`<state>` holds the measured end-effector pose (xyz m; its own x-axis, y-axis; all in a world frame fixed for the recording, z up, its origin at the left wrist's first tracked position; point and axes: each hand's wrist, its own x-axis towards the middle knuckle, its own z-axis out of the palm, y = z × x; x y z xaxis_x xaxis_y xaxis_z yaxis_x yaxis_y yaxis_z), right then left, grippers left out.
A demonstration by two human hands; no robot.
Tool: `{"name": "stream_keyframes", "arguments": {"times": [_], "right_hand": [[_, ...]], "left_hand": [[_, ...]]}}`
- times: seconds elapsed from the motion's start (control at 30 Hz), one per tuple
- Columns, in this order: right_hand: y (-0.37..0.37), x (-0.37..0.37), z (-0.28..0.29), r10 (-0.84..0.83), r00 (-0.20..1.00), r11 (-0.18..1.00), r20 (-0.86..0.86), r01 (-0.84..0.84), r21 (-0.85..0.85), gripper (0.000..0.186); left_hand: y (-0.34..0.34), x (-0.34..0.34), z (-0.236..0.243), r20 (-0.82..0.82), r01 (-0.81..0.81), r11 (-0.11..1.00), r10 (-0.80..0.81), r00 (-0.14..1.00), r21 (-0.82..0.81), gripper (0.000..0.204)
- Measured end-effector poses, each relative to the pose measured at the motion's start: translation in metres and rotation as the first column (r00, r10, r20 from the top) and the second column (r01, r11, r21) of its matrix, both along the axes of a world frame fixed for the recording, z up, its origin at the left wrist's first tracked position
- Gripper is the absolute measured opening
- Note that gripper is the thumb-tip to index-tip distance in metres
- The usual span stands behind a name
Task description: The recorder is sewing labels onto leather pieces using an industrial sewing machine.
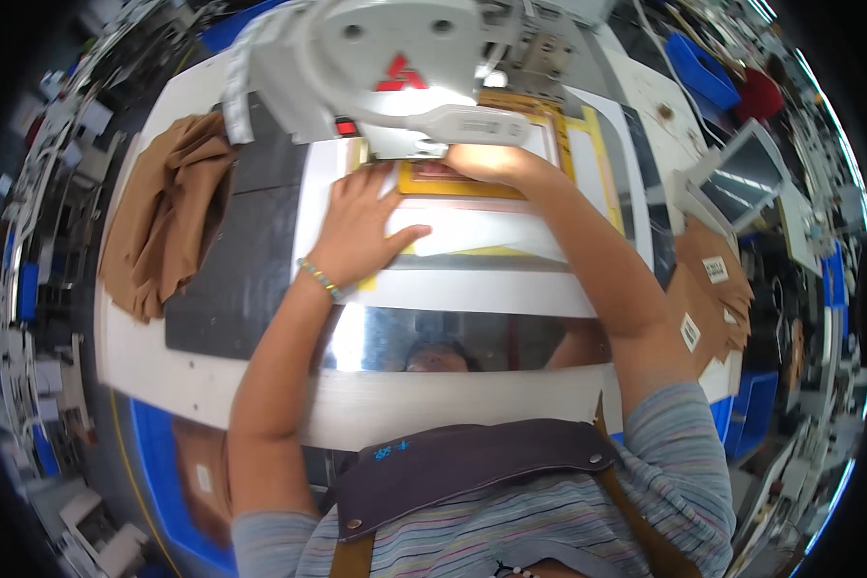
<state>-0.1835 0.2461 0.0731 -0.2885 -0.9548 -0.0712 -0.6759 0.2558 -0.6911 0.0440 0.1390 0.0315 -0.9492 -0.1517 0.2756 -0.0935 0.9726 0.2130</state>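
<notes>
Under the white sewing machine head (376, 48) lies a yellow-framed template (496, 191) with pink and white layers, on a white board (462, 294). My left hand (359, 226), with a beaded bracelet, rests on the template's left part, its fingers apart and thumb stretched out to the right. My right hand (494, 166) reaches to the area by the needle at the template's back; its fingertips are hidden by the machine and glare, so I cannot make out whether it holds anything.
Brown fabric pieces (169, 207) lie folded on the table's left. More brown pieces with white labels (694, 289) lie at the right, below a tilted screen (732, 175). Blue bins (747, 414) stand beside and below the table. A reflective metal strip (376, 342) runs along the near side.
</notes>
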Motion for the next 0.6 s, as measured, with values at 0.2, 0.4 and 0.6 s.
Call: {"name": "stream_keyframes", "arguments": {"times": [0.2,0.4,0.6], "right_hand": [[0.061,0.002,0.013,-0.098,0.995,0.994,0.022,0.099,-0.05,0.025],[0.133,-0.024,0.011,-0.16,0.987,0.944,-0.008,0.15,-0.293,0.022],[0.141,-0.027,-0.011,-0.273,0.954,0.84,0.123,0.299,-0.454,0.018]], "left_hand": [[-0.015,0.008,0.012,0.019,0.06,0.994,-0.062,0.998,0.089,0.072],[-0.118,0.07,0.04,-0.285,-0.535,0.844,0.523,0.804,0.038,0.047],[-0.204,0.096,0.049,-0.423,-0.799,0.596,0.747,0.513,0.082,0.038]]}}
